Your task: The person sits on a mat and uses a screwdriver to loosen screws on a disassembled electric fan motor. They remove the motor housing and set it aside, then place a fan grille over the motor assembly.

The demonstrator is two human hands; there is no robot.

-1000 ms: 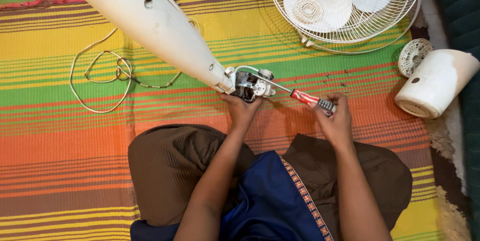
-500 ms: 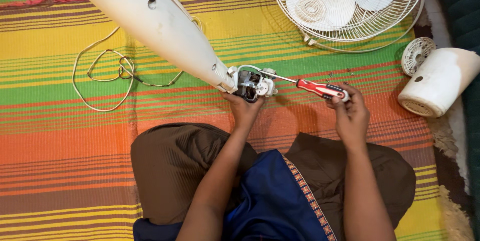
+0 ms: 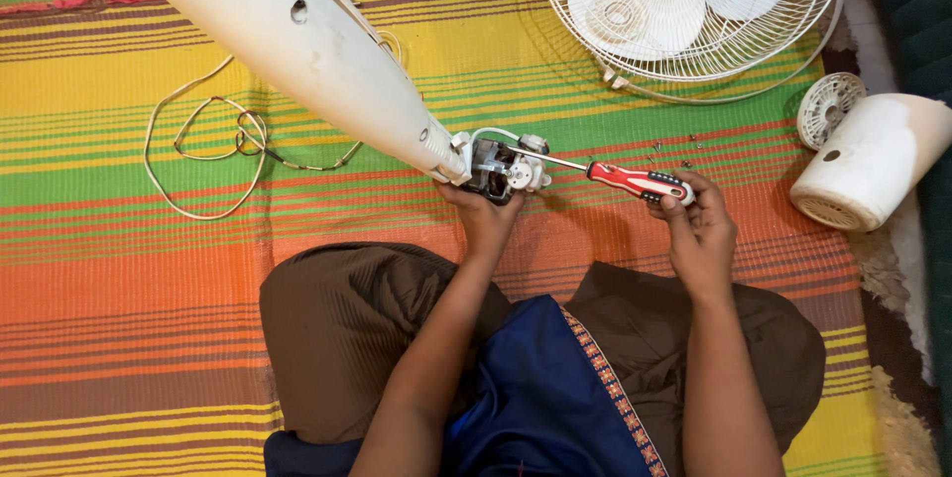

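The fan stand [image 3: 317, 60], a long white tapered column, slants from the upper left of the frame down to the centre, where a small metal motor part [image 3: 504, 168] sits at its narrow end. At far left, below the column, a thin white cord [image 3: 188, 155] lies in loose loops on the striped mat [image 3: 119, 269].

The left hand [image 3: 483, 214] comes up from the lower middle of the frame, forearm nearly straight, wrist bent slightly, fingers clenched around the underside of the motor part so that it is propped off the mat.

Just right of centre, a screwdriver [image 3: 635, 180] with a red and black handle lies almost level, its metal shaft pointing left with the tip at the motor part. The right hand [image 3: 700, 229] grasps the end of the handle with fingertips and thumb, palm turned down, its forearm rising from the lower right.

In the upper right a white fan cage [image 3: 694, 16] with blades inside lies flat on the mat. At the right edge a white motor cover [image 3: 873, 165] rests on its side, with a small round vented cap [image 3: 828, 108] touching it.
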